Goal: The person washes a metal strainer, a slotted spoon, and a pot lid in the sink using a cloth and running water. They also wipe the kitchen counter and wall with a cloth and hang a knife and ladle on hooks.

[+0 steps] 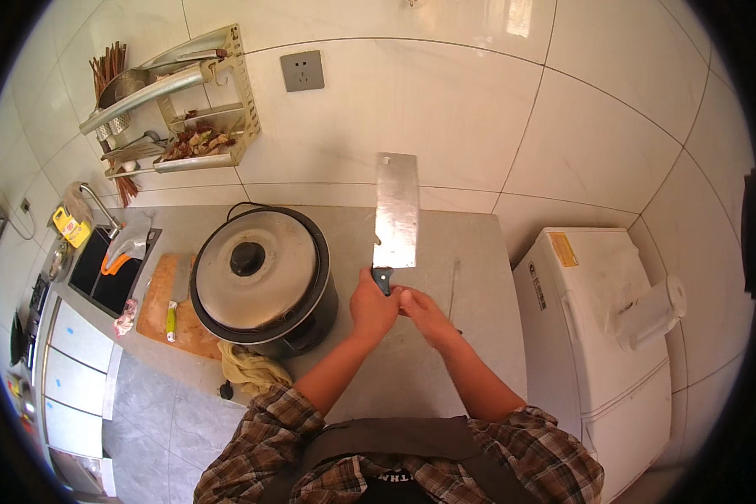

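Note:
My left hand (374,307) grips the dark handle of a kitchen cleaver (397,214). Its broad steel blade points away from me over the counter, and its edge shows a notch near the handle. Close against my left hand, my right hand (421,310) has its fingers bent by the handle's butt end. Whether those fingers hold any part of the handle is hidden. Just left of my hands stands a large black electric cooker (315,315) with a metal lid (258,271) on top.
Beyond the cooker lie a wooden cutting board (154,315) and a green-handled knife (171,318). A yellow cloth (252,368) sits at the counter's front edge. Further left is a dark sink (94,277). A white chest-like appliance (595,271) stands right; a utensil rack (249,94) hangs on the wall.

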A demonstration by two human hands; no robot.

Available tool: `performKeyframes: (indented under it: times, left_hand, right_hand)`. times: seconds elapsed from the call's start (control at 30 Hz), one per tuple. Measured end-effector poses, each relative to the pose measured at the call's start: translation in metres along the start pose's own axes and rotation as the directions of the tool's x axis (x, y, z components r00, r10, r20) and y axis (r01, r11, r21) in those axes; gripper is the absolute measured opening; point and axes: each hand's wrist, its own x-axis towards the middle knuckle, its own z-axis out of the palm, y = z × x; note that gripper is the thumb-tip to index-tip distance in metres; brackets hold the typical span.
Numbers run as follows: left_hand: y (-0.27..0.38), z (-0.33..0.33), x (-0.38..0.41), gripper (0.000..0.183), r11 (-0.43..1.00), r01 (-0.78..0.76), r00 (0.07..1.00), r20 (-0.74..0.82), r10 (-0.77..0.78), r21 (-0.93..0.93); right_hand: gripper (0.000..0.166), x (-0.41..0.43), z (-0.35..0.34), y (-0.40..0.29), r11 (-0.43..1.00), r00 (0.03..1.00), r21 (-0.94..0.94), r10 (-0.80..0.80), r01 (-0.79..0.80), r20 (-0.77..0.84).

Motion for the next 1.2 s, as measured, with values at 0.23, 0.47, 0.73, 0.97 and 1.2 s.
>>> performKeyframes:
  times: [0.23,0.47,0.73,0.97,1.2]
  left_hand:
    - [0.001,0.001,-0.009,0.048,0.958,-0.182,0.979,0.055,0.198,-0.22]
    - [0.009,-0.004,-0.01,0.084,0.905,-0.286,0.934,0.121,0.338,-0.315]
    - [0.04,-0.047,0.012,0.095,0.995,-0.093,0.717,0.696,0.041,0.037]
    - [0.038,-0.019,0.06,0.041,0.796,-0.321,0.944,-0.106,0.313,-0.514]
    - [0.052,-0.02,0.065,0.013,0.682,-0.167,0.984,-0.075,0.162,-0.713]
  right_hand:
    - [0.039,0.008,0.038,-0.037,0.999,0.997,0.026,-0.018,0.02,-0.073]
    - [0.026,0.014,0.02,-0.031,0.997,0.996,0.015,-0.077,0.076,0.046]
    - [0.018,0.009,0.001,-0.047,0.991,0.999,0.133,-0.022,0.016,0.046]
    - [0.019,0.017,-0.002,-0.051,0.964,0.979,-0.196,-0.153,0.179,0.138]
    - [0.034,0.0,0.005,-0.045,0.912,0.986,-0.375,-0.16,0.167,0.049]
